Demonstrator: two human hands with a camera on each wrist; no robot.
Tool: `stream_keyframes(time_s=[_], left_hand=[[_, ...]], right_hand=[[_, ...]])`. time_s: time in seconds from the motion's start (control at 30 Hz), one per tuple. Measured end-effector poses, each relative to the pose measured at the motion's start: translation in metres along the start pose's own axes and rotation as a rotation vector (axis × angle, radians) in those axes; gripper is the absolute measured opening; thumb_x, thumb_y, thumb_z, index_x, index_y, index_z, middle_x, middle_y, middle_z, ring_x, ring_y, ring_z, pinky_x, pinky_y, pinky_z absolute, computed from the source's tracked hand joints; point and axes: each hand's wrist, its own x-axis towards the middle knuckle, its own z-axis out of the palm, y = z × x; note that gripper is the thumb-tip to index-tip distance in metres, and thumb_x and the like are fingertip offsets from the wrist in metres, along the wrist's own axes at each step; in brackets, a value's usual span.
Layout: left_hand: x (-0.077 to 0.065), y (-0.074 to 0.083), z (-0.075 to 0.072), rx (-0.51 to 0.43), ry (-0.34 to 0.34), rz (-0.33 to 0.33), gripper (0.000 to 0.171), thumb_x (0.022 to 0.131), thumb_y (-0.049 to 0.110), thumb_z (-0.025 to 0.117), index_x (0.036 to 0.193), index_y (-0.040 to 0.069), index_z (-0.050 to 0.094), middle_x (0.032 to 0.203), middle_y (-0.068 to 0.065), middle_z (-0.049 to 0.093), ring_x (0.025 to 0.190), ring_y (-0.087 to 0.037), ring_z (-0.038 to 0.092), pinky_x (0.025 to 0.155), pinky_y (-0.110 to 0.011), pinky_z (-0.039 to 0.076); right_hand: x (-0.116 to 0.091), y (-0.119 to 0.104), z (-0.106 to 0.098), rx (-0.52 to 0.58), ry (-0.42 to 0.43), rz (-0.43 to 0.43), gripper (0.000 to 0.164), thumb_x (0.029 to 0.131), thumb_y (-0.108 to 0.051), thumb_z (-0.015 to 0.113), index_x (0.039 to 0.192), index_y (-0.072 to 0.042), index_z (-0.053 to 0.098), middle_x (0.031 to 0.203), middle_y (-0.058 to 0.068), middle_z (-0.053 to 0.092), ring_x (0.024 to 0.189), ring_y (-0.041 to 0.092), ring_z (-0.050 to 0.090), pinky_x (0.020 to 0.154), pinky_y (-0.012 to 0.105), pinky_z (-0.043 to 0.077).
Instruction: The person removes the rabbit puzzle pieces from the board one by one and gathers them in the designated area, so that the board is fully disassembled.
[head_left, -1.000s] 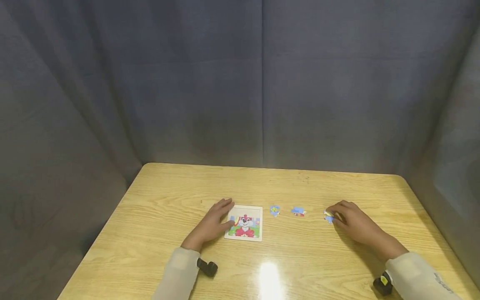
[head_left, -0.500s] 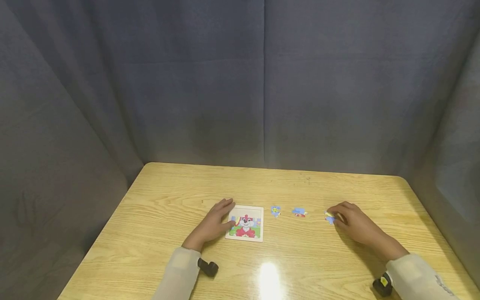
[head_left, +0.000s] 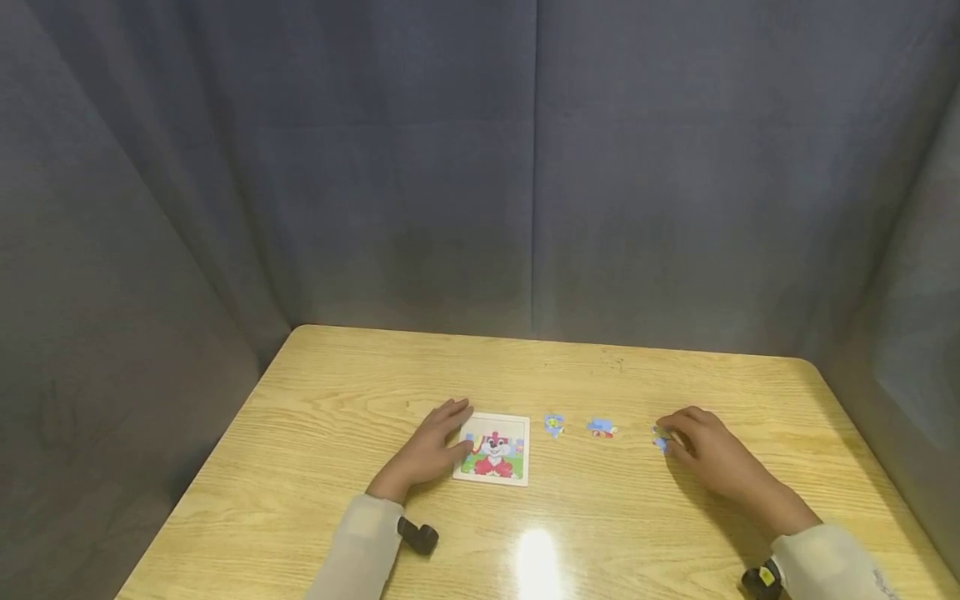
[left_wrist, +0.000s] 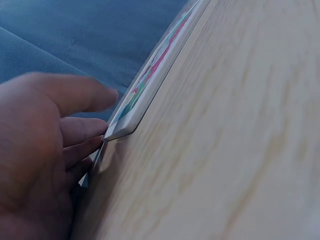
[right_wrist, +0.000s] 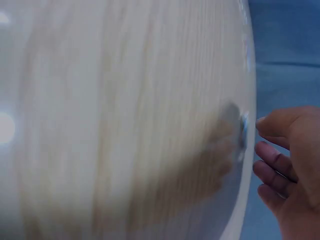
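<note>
Rear: a dark grey-blue curtain (head_left: pixel 405 192) is hanging across the full width, a vertical seam (head_left: pixel 534 167) running down near its middle. Left: a second curtain (head_left: pixel 112 292) is closing off that side, slanting folds showing along its length. Right: a third curtain (head_left: pixel 915 292) is enclosing the space, catching paler light. All fabric is reading bluer in both wrist views. Below: a light wood-grain tabletop (head_left: pixel 360 367) is spreading wide, its far corners rounding off. A few dark marks (head_left: pixel 613 364) are showing near its far edge. A bright reflection (head_left: pixel 537 558) is glaring off the glossy near surface.
</note>
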Motion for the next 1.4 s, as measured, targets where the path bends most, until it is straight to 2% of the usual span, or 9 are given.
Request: stream_keyframes(time_s=[0.2, 0.43, 0.67, 0.8, 0.97, 1.07, 1.23, 1.4], left_hand=[[-0.001, -0.001, 0.000, -0.011, -0.014, -0.003, 0.068, 0.090, 0.027, 0.061, 0.151, 0.008, 0.035, 0.160, -0.006, 0.024, 0.148, -0.028, 0.009, 0.114, -0.061, 0.013], [-0.002, -0.001, 0.001, 0.005, -0.033, -0.045, 0.078, 0.082, 0.025, 0.061, 0.153, 0.012, 0.032, 0.161, -0.001, 0.021, 0.149, -0.024, 0.007, 0.115, -0.061, 0.010], [-0.003, 0.000, -0.001, -0.014, -0.026, -0.057, 0.082, 0.077, 0.020, 0.063, 0.153, 0.012, 0.032, 0.161, -0.001, 0.020, 0.149, -0.024, 0.006, 0.114, -0.062, 0.009], [-0.001, 0.000, -0.001, -0.008, -0.041, -0.058, 0.082, 0.078, 0.021, 0.063, 0.153, 0.014, 0.031, 0.161, 0.001, 0.019, 0.149, -0.024, 0.005, 0.113, -0.064, 0.009], [0.005, -0.003, 0.001, -0.004, -0.063, -0.019, 0.081, 0.081, 0.022, 0.062, 0.154, 0.013, 0.029, 0.162, 0.002, 0.015, 0.149, -0.026, 0.002, 0.109, -0.071, 0.010], [0.006, -0.003, 0.001, -0.008, -0.063, -0.029, 0.081, 0.080, 0.022, 0.063, 0.154, 0.014, 0.030, 0.162, 0.003, 0.015, 0.149, -0.025, 0.002, 0.108, -0.072, 0.010], [0.003, -0.002, 0.000, -0.016, -0.059, -0.047, 0.082, 0.078, 0.021, 0.064, 0.153, 0.015, 0.031, 0.162, 0.004, 0.017, 0.149, -0.024, 0.002, 0.109, -0.071, 0.010], [0.000, -0.001, 0.000, -0.022, -0.059, -0.043, 0.083, 0.078, 0.021, 0.064, 0.153, 0.014, 0.031, 0.162, 0.003, 0.016, 0.149, -0.025, 0.002, 0.108, -0.072, 0.010]], right_hand=[[0.008, -0.028, 0.009, 0.041, 0.038, -0.068, 0.033, 0.095, -0.015, 0.062, 0.126, -0.004, 0.058, 0.125, 0.008, 0.055, 0.110, 0.028, 0.053, 0.087, 0.048, 0.053], [0.028, -0.087, 0.026, 0.178, 0.044, -0.131, 0.035, 0.093, -0.013, 0.064, 0.128, -0.011, 0.059, 0.127, 0.001, 0.055, 0.119, 0.027, 0.051, 0.095, 0.052, 0.048], [0.051, -0.136, 0.054, 0.312, 0.018, -0.165, 0.035, 0.093, -0.014, 0.063, 0.128, -0.016, 0.060, 0.129, -0.008, 0.053, 0.122, 0.019, 0.049, 0.099, 0.047, 0.046], [0.061, -0.156, 0.073, 0.363, 0.006, -0.191, 0.035, 0.094, -0.015, 0.063, 0.129, -0.015, 0.060, 0.130, -0.008, 0.053, 0.123, 0.018, 0.048, 0.101, 0.048, 0.044], [0.073, -0.174, 0.088, 0.398, 0.024, -0.219, 0.036, 0.094, -0.016, 0.064, 0.129, -0.010, 0.060, 0.131, 0.000, 0.054, 0.125, 0.022, 0.046, 0.103, 0.053, 0.042], [0.080, -0.181, 0.095, 0.398, 0.029, -0.198, 0.038, 0.095, -0.017, 0.063, 0.132, -0.009, 0.058, 0.133, 0.000, 0.054, 0.127, 0.024, 0.045, 0.103, 0.053, 0.042], [0.090, -0.186, 0.107, 0.383, 0.011, -0.158, 0.047, 0.094, -0.021, 0.063, 0.137, -0.006, 0.053, 0.137, 0.004, 0.052, 0.121, 0.024, 0.049, 0.098, 0.048, 0.048], [0.094, -0.187, 0.117, 0.379, -0.001, -0.140, 0.047, 0.094, -0.020, 0.063, 0.137, -0.004, 0.053, 0.138, 0.009, 0.051, 0.120, 0.026, 0.049, 0.097, 0.045, 0.049]])
